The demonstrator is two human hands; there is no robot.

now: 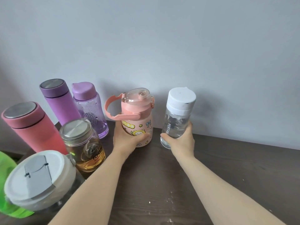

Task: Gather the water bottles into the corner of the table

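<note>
Dark wooden table (162,200) against grey wall (162,38), left hand (125,141) gripping pink cartoon bottle (138,117), right hand (182,142) gripping clear white-capped bottle (177,116), other bottles clustered left, purple flask (58,101), coral flask (30,127).

A single wide-angle view is taken from head height, angled forward and down across the dark table (162,192) toward the pale wall (162,46). Both forearms are seen reaching away from the camera; nearby bottles at lower left are bulged by the lens.
</note>
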